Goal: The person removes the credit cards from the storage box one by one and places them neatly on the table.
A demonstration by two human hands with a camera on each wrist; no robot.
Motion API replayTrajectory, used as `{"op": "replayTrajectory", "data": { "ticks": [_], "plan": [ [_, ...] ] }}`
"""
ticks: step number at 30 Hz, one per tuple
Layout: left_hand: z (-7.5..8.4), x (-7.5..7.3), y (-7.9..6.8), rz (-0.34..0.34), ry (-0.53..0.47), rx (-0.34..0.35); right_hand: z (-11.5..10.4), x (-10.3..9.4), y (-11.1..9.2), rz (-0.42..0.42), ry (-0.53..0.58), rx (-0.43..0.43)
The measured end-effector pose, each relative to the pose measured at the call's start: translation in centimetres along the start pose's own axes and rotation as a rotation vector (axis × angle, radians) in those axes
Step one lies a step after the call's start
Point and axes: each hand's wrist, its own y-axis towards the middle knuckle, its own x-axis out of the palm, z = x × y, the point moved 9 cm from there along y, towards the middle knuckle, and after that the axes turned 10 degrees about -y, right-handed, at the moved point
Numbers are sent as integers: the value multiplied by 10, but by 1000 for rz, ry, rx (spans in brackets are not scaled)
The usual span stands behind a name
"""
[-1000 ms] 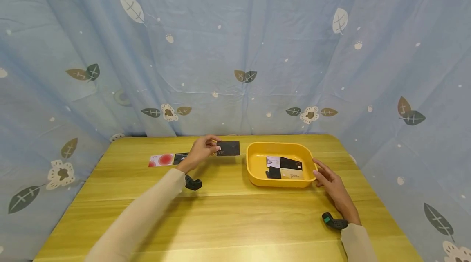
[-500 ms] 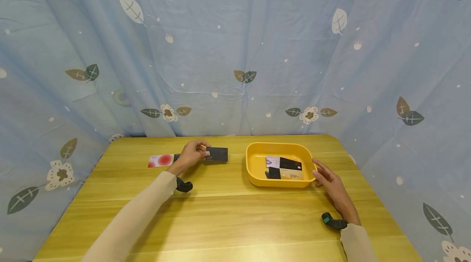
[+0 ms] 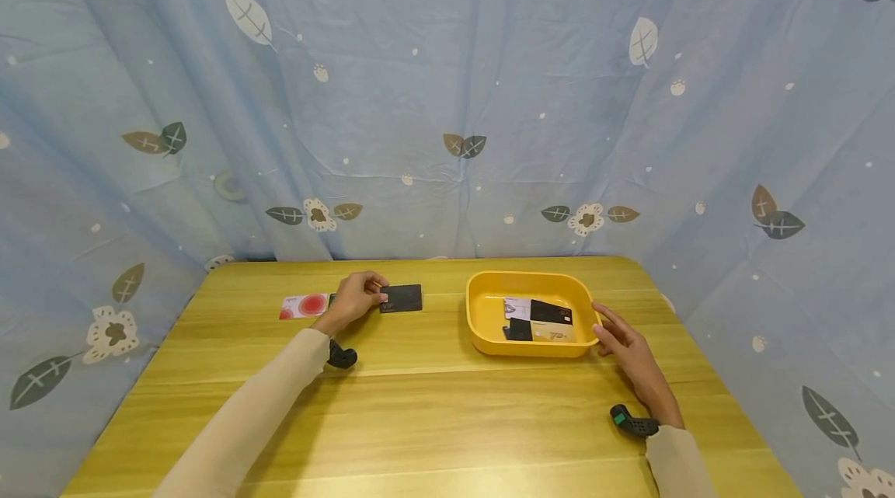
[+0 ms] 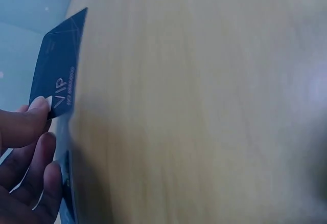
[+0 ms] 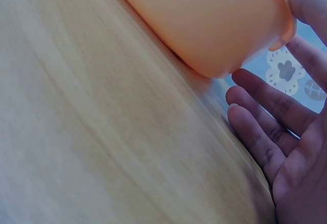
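Note:
My left hand pinches a black VIP card by its left end, thumb on top. In the left wrist view the card stands tilted, close over the table. Behind the hand another dark card is mostly hidden, and a white card with red circles lies to its left. My right hand holds the right rim of a yellow plastic box with thumb and index finger. In the right wrist view the other fingers extend loosely below the rim, beside the box wall.
Several cards, black, gold and pale, lie inside the box. The wooden table ends at the back against a blue curtain with leaf and flower prints. A black device sits at the right wrist.
My left hand has moved left and slightly down with the VIP card, away from the box, bringing it lower over the table. The right hand and the box have stayed in place.

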Motion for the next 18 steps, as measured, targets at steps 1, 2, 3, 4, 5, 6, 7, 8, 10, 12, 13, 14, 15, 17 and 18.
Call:
{"op": "replayTrajectory", "data": {
  "ticks": [1, 2, 3, 4, 5, 6, 7, 8, 10, 12, 13, 14, 15, 17, 18],
  "plan": [
    [0, 0, 1, 2, 12, 4, 0, 0, 0, 0, -2, 0],
    [0, 0, 1, 2, 29, 17, 0, 0, 0, 0, -2, 0],
    [0, 0, 2, 4, 41, 25, 0, 0, 0, 1, -5, -1],
    [0, 0, 2, 7, 57, 35, 0, 0, 0, -1, -7, -4],
    [-1, -1, 3, 10, 69, 46, -1, 0, 0, -1, -7, -7],
    [-1, -1, 4, 13, 82, 57, -1, 0, 0, -2, -7, -9],
    [-1, -1, 5, 15, 92, 71, -1, 0, 0, -1, -4, -10],
    [-2, -1, 6, 17, 104, 84, -2, 1, 0, -2, -3, -12],
    [-3, -2, 8, 22, 113, 98, -2, 1, 0, -4, 1, -13],
    [-4, -2, 9, 24, 107, 95, -3, 1, 0, -5, 6, -10],
    [-4, -2, 9, 24, 102, 94, -3, 1, 0, -7, 8, -7],
    [-5, -2, 9, 26, 92, 80, -3, 1, 0, -9, 6, -5],
    [-6, -2, 8, 26, 76, 62, -3, 1, 0, -10, 6, -3],
    [-7, -1, 7, 22, 44, 26, -2, 0, 0, -9, 5, -2],
    [-8, 0, 7, 19, 32, 13, -1, 0, 0, -9, 5, -2]
  ]
}}
